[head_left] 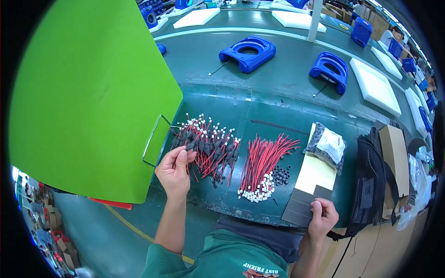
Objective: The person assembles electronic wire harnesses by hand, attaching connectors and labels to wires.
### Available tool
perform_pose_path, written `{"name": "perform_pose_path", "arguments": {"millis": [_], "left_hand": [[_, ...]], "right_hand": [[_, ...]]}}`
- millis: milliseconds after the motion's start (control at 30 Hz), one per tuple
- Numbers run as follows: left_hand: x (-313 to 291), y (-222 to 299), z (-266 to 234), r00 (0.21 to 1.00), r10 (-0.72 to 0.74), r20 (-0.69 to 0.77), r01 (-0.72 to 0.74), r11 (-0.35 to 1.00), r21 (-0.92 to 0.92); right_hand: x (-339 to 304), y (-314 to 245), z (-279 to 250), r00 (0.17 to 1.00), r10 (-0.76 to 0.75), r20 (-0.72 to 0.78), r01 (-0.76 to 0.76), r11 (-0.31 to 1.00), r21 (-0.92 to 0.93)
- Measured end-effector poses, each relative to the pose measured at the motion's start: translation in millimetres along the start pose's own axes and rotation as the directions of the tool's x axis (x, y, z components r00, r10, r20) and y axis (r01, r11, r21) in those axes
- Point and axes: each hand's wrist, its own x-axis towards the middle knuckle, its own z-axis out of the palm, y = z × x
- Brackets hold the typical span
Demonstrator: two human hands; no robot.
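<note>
My left hand [174, 172] is pinched closed at the near left edge of a pile of red-and-black wires [208, 143]. These wires have white connectors and dark wrapped lumps; what sits between my fingertips is too small to tell. My right hand [323, 217] grips the right edge of a dark grey sheet [301, 207] scored into strips, at the front edge of the bench. Beneath that sheet lies a pale yellow paper [316, 175]. Between my hands is a bundle of red wires [263, 160] with white connectors, beside small black rings [281, 175].
A large green board [92, 97] with a wire handle stands at left. A clear bag of black parts [326, 147] lies by the paper; a black mesh bag [369, 185] hangs at right. Blue housings [249, 52] and white foam trays [375, 86] lie beyond.
</note>
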Motion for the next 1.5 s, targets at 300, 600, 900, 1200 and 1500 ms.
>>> {"name": "perform_pose_path", "arguments": {"millis": [300,600,900,1200,1500], "left_hand": [[25,-5,-1,0.988,0.156,0.000,-0.150,0.948,0.281],[34,-14,-5,0.955,0.288,0.069,-0.274,0.773,0.572],[34,11,-2,0.905,0.251,0.345,-0.420,0.387,0.821],[-5,30,27,0.878,0.194,0.439,-0.440,0.689,0.576],[-38,10,42,0.752,-0.237,0.615,-0.280,0.730,0.623]], "right_hand": [[4,7,-7,0.994,-0.020,0.104,0.028,0.996,-0.082],[4,-3,-4,0.997,0.032,0.067,-0.032,0.999,-0.009],[3,6,-8,0.997,0.050,0.053,-0.053,0.997,0.055],[4,9,-10,0.998,0.058,0.039,-0.061,0.995,0.075],[4,8,-10,0.997,0.064,0.040,-0.068,0.992,0.107]]}}
